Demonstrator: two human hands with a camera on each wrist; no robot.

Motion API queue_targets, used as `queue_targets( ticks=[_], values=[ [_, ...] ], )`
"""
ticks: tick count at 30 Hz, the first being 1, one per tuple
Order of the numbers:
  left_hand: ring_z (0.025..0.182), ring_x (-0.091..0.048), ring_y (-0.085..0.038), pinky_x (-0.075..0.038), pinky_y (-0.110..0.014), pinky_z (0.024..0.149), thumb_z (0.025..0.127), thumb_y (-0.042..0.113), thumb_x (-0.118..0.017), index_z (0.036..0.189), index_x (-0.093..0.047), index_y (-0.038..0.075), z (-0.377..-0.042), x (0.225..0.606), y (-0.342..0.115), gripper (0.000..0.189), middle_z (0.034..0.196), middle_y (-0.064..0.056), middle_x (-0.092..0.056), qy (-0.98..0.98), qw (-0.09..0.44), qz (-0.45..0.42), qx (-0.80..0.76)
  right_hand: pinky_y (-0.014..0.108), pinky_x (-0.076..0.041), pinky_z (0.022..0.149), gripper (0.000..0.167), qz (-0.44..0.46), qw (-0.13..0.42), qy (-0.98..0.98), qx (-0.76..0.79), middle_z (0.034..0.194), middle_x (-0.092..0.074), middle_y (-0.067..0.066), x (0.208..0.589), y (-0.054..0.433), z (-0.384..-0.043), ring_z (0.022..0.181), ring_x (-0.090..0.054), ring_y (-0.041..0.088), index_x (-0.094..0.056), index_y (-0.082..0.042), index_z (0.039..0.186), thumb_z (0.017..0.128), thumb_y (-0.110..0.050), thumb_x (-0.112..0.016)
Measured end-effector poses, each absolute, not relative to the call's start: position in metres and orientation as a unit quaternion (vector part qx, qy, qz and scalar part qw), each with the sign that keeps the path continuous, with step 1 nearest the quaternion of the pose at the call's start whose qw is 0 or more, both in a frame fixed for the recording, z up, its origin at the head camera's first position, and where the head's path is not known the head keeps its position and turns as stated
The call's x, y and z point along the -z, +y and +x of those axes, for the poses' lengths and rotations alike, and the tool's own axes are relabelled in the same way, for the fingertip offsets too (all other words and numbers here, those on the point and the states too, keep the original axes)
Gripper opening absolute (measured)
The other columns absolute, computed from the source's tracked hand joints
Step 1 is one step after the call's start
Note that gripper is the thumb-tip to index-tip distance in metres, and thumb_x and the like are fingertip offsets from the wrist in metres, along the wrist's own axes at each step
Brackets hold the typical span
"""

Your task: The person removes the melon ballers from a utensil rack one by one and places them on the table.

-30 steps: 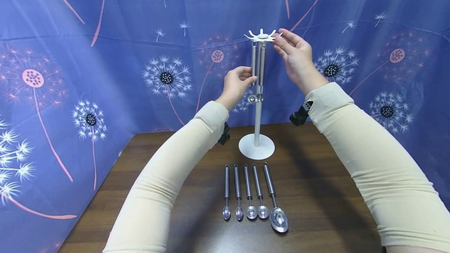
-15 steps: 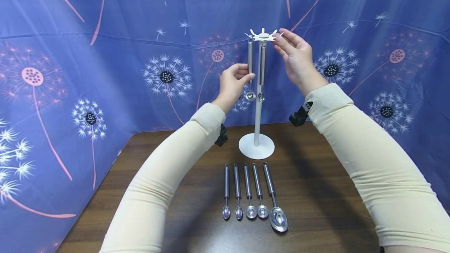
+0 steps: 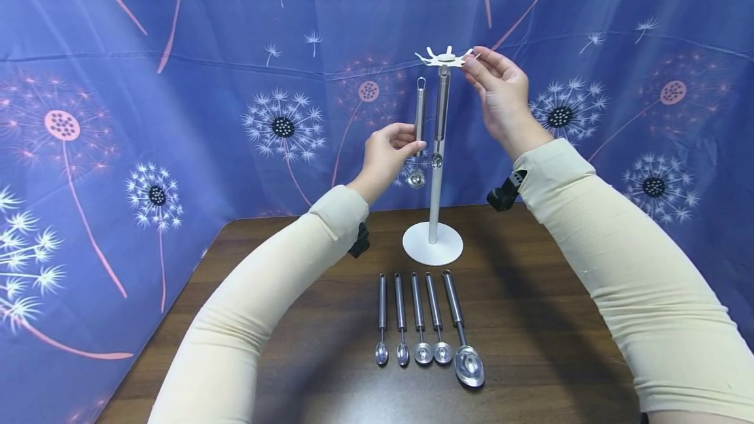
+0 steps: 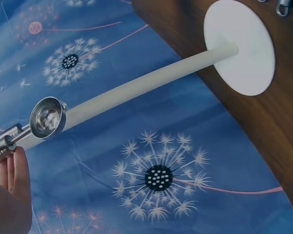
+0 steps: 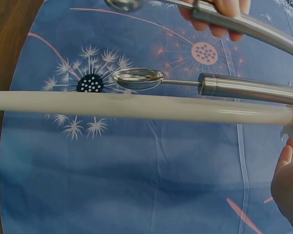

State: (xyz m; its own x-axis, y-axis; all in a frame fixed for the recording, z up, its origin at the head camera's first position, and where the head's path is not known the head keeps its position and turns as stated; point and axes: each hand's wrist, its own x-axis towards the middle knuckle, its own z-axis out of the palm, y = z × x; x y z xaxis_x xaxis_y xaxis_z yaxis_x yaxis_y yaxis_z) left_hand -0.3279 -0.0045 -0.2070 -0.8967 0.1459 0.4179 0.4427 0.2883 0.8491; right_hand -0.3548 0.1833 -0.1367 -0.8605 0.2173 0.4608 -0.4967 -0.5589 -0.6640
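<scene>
My left hand pinches a steel measuring spoon by its lower handle. The spoon hangs upright, just left of the white utensil stand, its top loop apart from the hooks. In the left wrist view, the bowl of this measuring spoon looks round. Thumb and fingers of my right hand pinch a hook on the right of the stand's top ring. A second measuring spoon hangs from that ring, along the pole; in the right wrist view its handle runs beside the pole.
Several measuring spoons lie in a row on the wooden table, handles pointing away. The rightmost spoon has the largest bowl. The stand's round base sits near the table's back edge. A blue dandelion-print cloth hangs behind.
My left hand has moved the measuring spoon left and then down, off the ring's hook. The ring has turned slightly. My right hand has stayed at the ring.
</scene>
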Motion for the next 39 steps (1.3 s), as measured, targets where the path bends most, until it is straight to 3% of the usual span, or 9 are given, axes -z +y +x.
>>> queue_targets(
  ticks=[5,10,17,22,29,34,39],
  values=[
    [0.090,-0.069,-0.018,-0.060,-0.021,0.079,0.087,0.016,-0.074,0.115,-0.067,0.006,-0.320,0.218,-0.011,0.031,0.102,-0.010,-0.070,-0.790,0.118,-0.179,0.575,0.025,-0.057,0.084,0.036,0.162,0.226,-0.427,-0.860,0.087,-0.069,0.008,0.135,0.181,-0.355,0.077,-0.067,0.016,-0.061,0.010,0.114,0.081,0.008,-0.073],
    [0.090,-0.069,-0.017,-0.060,-0.020,0.078,0.087,0.017,-0.073,0.115,-0.067,0.007,-0.313,0.232,-0.016,0.031,0.103,-0.009,-0.070,-0.800,0.100,-0.169,0.567,0.027,-0.056,0.087,0.026,0.154,0.250,-0.452,-0.842,0.085,-0.069,0.005,0.134,0.178,-0.354,0.076,-0.067,0.012,-0.066,0.004,0.104,0.080,0.007,-0.074],
    [0.092,-0.069,-0.021,-0.061,-0.025,0.083,0.086,0.009,-0.073,0.116,-0.065,0.002,-0.300,0.248,-0.024,0.032,0.105,-0.014,-0.069,-0.769,0.019,-0.136,0.625,0.024,-0.057,0.081,0.017,0.143,0.255,-0.446,-0.846,0.081,-0.069,0.005,0.135,0.176,-0.354,0.073,-0.068,0.013,-0.069,-0.003,0.094,0.080,0.006,-0.074],
    [0.093,-0.070,-0.024,-0.061,-0.032,0.087,0.085,0.005,-0.073,0.116,-0.065,-0.001,-0.292,0.256,-0.036,0.033,0.102,-0.015,-0.068,-0.748,-0.008,-0.102,0.655,0.026,-0.056,0.084,0.017,0.135,0.256,-0.443,-0.848,0.081,-0.069,0.005,0.133,0.175,-0.353,0.073,-0.068,0.014,-0.070,-0.002,0.095,0.080,0.005,-0.075],
    [0.081,-0.070,-0.016,-0.062,-0.031,0.084,0.084,0.003,-0.073,0.111,-0.066,-0.002,-0.273,0.271,-0.054,0.029,0.097,-0.014,-0.070,-0.753,-0.043,-0.073,0.653,0.024,-0.058,0.083,0.023,0.118,0.253,-0.429,-0.859,0.078,-0.071,0.006,0.134,0.174,-0.352,0.072,-0.068,0.015,-0.069,0.004,0.102,0.080,0.005,-0.075],
    [0.088,-0.072,-0.025,-0.060,-0.038,0.088,0.084,0.002,-0.074,0.110,-0.065,-0.004,-0.259,0.283,-0.066,0.028,0.095,-0.014,-0.071,-0.761,-0.058,-0.059,0.643,0.023,-0.057,0.082,0.030,0.119,0.259,-0.431,-0.856,0.076,-0.071,0.006,0.134,0.172,-0.352,0.072,-0.068,0.014,-0.067,0.007,0.109,0.080,0.004,-0.075],
    [0.077,-0.071,-0.014,-0.062,-0.037,0.083,0.083,0.002,-0.075,0.105,-0.067,-0.003,-0.252,0.295,-0.075,0.024,0.092,-0.014,-0.072,-0.773,-0.049,-0.040,0.631,0.024,-0.057,0.085,0.037,0.112,0.264,-0.441,-0.851,0.075,-0.071,0.006,0.133,0.171,-0.351,0.072,-0.067,0.014,-0.064,0.008,0.117,0.082,0.002,-0.074]
  ],
)
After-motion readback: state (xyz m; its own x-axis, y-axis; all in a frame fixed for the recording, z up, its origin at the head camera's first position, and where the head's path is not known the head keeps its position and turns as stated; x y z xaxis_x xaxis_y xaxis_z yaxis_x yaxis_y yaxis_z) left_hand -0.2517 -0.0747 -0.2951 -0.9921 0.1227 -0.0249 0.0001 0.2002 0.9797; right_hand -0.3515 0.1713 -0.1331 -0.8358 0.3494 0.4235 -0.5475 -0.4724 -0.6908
